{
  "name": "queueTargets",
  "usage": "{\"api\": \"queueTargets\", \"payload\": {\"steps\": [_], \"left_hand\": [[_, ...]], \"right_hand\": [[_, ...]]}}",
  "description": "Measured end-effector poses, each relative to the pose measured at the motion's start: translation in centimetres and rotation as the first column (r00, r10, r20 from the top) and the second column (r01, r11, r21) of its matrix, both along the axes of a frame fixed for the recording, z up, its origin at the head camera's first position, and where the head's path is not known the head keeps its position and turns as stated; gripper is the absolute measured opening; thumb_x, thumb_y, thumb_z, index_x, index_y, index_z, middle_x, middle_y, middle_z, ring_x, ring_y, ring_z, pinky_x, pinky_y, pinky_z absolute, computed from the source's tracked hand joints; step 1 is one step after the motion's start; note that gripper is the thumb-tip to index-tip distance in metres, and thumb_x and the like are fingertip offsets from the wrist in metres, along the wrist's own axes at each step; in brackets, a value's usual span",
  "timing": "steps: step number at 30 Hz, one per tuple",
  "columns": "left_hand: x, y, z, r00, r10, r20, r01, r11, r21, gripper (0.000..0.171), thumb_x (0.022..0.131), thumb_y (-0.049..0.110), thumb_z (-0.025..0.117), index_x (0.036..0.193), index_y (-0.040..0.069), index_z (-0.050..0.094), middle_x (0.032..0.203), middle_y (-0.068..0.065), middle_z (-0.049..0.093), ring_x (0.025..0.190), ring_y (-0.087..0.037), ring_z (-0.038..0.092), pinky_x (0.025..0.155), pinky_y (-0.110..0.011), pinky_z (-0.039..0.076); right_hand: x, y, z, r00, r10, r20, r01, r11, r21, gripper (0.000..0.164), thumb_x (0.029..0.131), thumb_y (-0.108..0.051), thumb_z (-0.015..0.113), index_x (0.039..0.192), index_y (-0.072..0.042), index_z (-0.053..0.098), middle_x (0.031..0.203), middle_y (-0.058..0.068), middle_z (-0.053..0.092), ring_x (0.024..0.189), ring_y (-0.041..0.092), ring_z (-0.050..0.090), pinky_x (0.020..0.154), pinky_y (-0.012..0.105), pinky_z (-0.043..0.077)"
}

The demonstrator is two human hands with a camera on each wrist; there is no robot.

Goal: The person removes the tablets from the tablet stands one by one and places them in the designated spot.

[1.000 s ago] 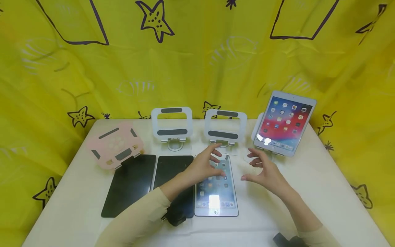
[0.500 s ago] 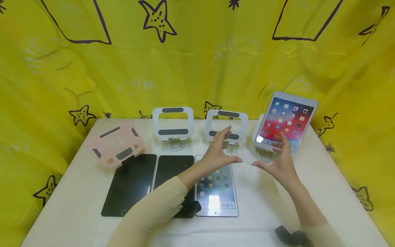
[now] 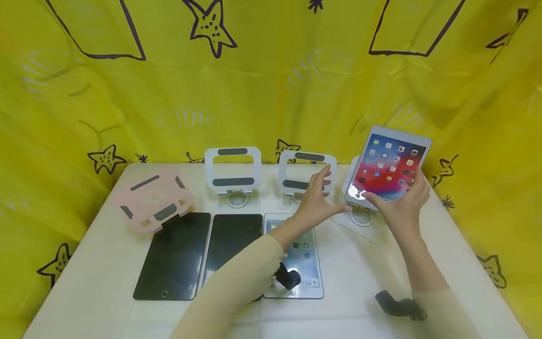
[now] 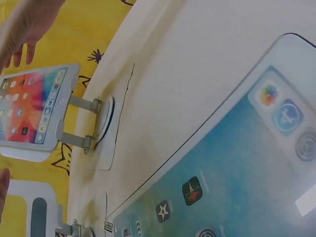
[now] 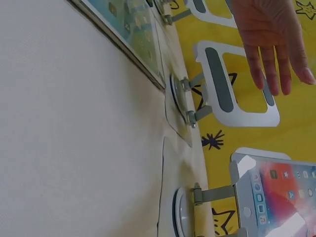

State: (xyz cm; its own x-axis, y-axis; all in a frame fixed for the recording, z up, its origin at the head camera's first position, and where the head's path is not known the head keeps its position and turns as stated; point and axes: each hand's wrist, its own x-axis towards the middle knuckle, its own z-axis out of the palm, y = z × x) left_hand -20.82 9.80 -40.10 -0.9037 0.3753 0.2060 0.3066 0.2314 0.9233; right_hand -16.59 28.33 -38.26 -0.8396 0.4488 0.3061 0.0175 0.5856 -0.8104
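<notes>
A white-framed tablet (image 3: 387, 162) with a lit home screen leans tilted on the rightmost white stand (image 4: 88, 123). My right hand (image 3: 404, 207) is at its lower right corner, thumb and fingers spread; in the left wrist view a gap shows between this hand and the tablet's edge. My left hand (image 3: 315, 202) reaches in from the left, fingers straight and thumb out toward the tablet's lower left side. In the right wrist view the left hand (image 5: 271, 34) hangs in front of the middle white stand (image 5: 219, 84). Neither hand holds anything.
A second white tablet (image 3: 311, 263) lies flat, partly under my left forearm. Left of it lie two dark tablets, one black tablet (image 3: 173, 259) at the far left. A pink stand (image 3: 154, 195) and another white stand (image 3: 233, 181) stand behind. A yellow curtain (image 3: 254, 94) hangs beyond the table.
Both hands have moved right and forward toward the tablet on the right stand. The left hand has left its place over the flat white tablet. The tablets and stands have stayed put.
</notes>
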Motion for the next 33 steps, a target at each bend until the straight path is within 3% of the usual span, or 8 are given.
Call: {"api": "queueTargets", "payload": {"steps": [5, 12, 18, 22, 28, 33], "left_hand": [[-0.8, 0.9, -0.3, 0.997, -0.034, 0.062, 0.033, 0.999, 0.024, 0.097, 0.072, 0.022, 0.083, 0.149, 0.024, 0.023, 0.143, -0.005, 0.038, 0.122, -0.021, 0.048, 0.087, -0.022, 0.050], [-1.0, 2.3, -0.7, 0.983, -0.086, 0.164, 0.079, 0.996, 0.047, 0.096, 0.074, 0.023, 0.081, 0.150, 0.027, 0.022, 0.145, 0.000, 0.038, 0.127, -0.020, 0.047, 0.096, -0.032, 0.047], [-1.5, 3.5, -0.6, 0.980, -0.126, 0.155, 0.118, 0.991, 0.060, 0.089, 0.076, 0.018, 0.079, 0.148, 0.022, 0.027, 0.142, -0.002, 0.041, 0.125, -0.021, 0.049, 0.094, -0.024, 0.047], [-1.8, 3.8, -0.7, 0.973, -0.124, 0.194, 0.111, 0.991, 0.072, 0.086, 0.077, 0.017, 0.078, 0.148, 0.022, 0.029, 0.142, -0.002, 0.040, 0.126, -0.022, 0.048, 0.095, -0.024, 0.046], [-2.3, 4.4, -1.2, 0.972, -0.104, 0.211, 0.108, 0.994, -0.010, 0.087, 0.077, 0.021, 0.078, 0.148, 0.022, 0.029, 0.143, -0.003, 0.038, 0.128, -0.022, 0.043, 0.100, -0.031, 0.043], [-2.4, 5.0, -1.4, 0.968, -0.122, 0.218, 0.131, 0.991, -0.029, 0.085, 0.078, 0.020, 0.077, 0.148, 0.019, 0.029, 0.146, -0.003, 0.036, 0.127, -0.019, 0.041, 0.103, -0.031, 0.041]], "right_hand": [[-0.3, 1.1, -0.3, 0.995, -0.084, 0.061, 0.088, 0.995, -0.057, 0.099, 0.081, -0.030, 0.074, 0.150, -0.023, 0.003, 0.150, 0.006, 0.015, 0.136, 0.017, 0.015, 0.109, 0.049, 0.030], [-0.5, 2.2, -1.2, 0.978, -0.132, 0.162, 0.144, 0.987, -0.065, 0.100, 0.081, -0.039, 0.071, 0.152, -0.021, 0.002, 0.152, 0.009, 0.011, 0.138, 0.019, 0.010, 0.111, 0.050, 0.027], [-1.5, 2.7, -1.3, 0.970, -0.149, 0.191, 0.169, 0.981, -0.097, 0.095, 0.083, -0.044, 0.067, 0.152, -0.025, 0.005, 0.153, 0.008, 0.010, 0.139, 0.019, 0.006, 0.111, 0.050, 0.027], [-2.0, 2.5, -1.2, 0.965, -0.162, 0.206, 0.191, 0.973, -0.131, 0.090, 0.083, -0.046, 0.066, 0.152, -0.025, 0.011, 0.151, 0.007, 0.013, 0.138, 0.017, 0.008, 0.110, 0.047, 0.031], [-2.4, 2.4, -1.3, 0.966, -0.167, 0.195, 0.198, 0.968, -0.151, 0.083, 0.083, -0.042, 0.068, 0.149, -0.025, 0.021, 0.148, 0.005, 0.019, 0.135, 0.016, 0.011, 0.110, 0.044, 0.030], [-2.2, 2.8, -1.4, 0.957, -0.184, 0.224, 0.222, 0.962, -0.157, 0.085, 0.083, -0.042, 0.068, 0.149, -0.023, 0.017, 0.149, 0.006, 0.015, 0.137, 0.016, 0.009, 0.111, 0.043, 0.029]]}}
